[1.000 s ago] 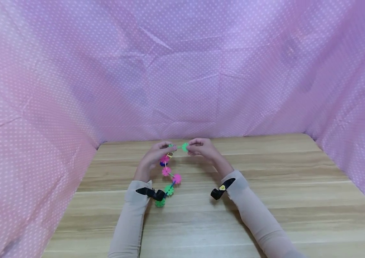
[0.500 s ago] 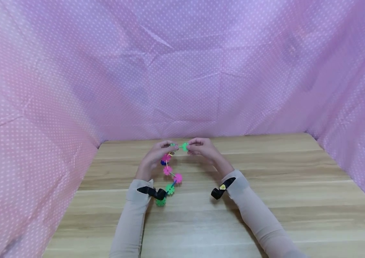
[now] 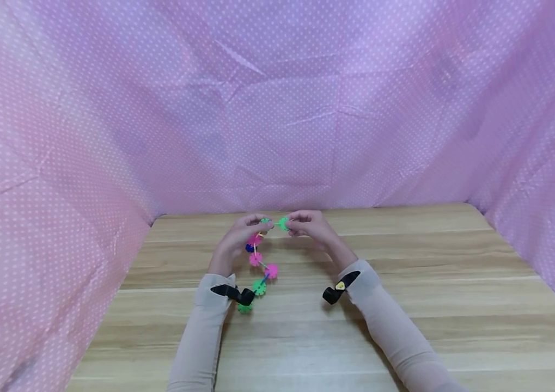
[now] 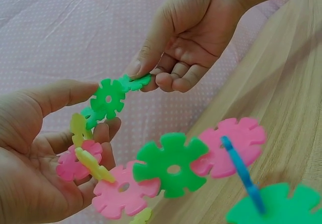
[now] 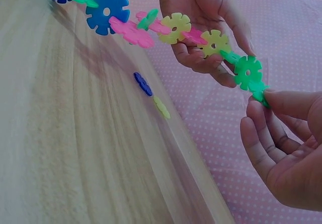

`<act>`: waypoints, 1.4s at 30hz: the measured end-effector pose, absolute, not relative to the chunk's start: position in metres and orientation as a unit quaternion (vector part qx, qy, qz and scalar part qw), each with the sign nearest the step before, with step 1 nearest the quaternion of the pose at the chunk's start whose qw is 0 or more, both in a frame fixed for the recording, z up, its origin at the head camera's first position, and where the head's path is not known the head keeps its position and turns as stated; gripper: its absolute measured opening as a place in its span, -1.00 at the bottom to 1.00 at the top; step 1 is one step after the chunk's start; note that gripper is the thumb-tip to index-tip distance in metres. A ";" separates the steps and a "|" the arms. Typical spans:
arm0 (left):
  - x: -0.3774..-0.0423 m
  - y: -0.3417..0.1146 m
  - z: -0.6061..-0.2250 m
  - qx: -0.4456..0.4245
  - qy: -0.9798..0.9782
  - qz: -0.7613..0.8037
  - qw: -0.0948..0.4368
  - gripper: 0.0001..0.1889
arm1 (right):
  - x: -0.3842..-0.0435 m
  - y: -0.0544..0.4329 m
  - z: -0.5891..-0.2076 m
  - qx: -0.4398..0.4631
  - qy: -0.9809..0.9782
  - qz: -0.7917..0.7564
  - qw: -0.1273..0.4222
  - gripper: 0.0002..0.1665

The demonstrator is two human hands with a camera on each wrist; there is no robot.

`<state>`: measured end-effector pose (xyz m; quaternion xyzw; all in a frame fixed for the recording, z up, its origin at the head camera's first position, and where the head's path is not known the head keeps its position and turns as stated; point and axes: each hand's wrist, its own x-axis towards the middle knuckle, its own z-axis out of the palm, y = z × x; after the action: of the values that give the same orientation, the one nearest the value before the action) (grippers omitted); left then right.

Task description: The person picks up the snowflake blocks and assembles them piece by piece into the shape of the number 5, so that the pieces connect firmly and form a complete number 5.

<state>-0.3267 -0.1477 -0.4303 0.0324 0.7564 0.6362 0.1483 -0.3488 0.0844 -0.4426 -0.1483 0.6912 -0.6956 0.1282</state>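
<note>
A chain of notched plastic snowflake discs (image 4: pixel 174 181), in green, pink, yellow and blue, is slotted together edge to edge. Its far end lies between my two hands near the back of the table. My left hand (image 3: pixel 238 234) pinches the chain by a green disc (image 4: pixel 91 117) between thumb and fingers, and yellow and pink discs hang past its palm. The thumb and index finger of my right hand (image 3: pixel 311 224) pinch the end green disc (image 5: pixel 259 94). One flat green disc (image 4: pixel 108 98) joins the stretch between the hands. The chain's near end passes beside the left wrist.
A dark blue disc (image 5: pixel 143 84) and a yellow disc (image 5: pixel 161 107) lie loose near the back edge of the wooden table (image 3: pixel 404 261). Pink dotted cloth (image 3: pixel 306 109) hangs behind and on both sides. Black straps with cameras circle both wrists.
Both hands and the chain have shifted very slightly to the right in the head view. The grips on the discs look the same.
</note>
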 end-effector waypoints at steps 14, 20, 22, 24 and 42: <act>-0.331 -0.134 -0.434 0.044 0.713 0.687 0.136 -0.63 | -0.351 0.096 -0.440 -0.152 0.704 -0.684 0.114 -0.64; -0.329 -0.130 -0.434 0.031 0.715 0.686 0.132 -0.64 | -0.351 0.099 -0.438 -0.157 0.706 -0.680 0.122 -0.65; -0.328 -0.129 -0.434 0.027 0.717 0.685 0.131 -0.64 | -0.351 0.100 -0.438 -0.159 0.709 -0.676 0.122 -0.66; -0.329 -0.129 -0.434 0.026 0.718 0.684 0.127 -0.64 | -0.351 0.100 -0.437 -0.159 0.711 -0.674 0.121 -0.67; -0.326 -0.133 -0.432 0.037 0.749 0.646 0.143 -0.61 | -0.348 0.088 -0.439 -0.153 0.702 -0.687 0.112 -0.66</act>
<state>-0.3256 -0.1327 -0.4317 0.0368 0.7487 0.6463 0.1429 -0.3481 0.0879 -0.4394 -0.1529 0.7018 -0.6867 0.1121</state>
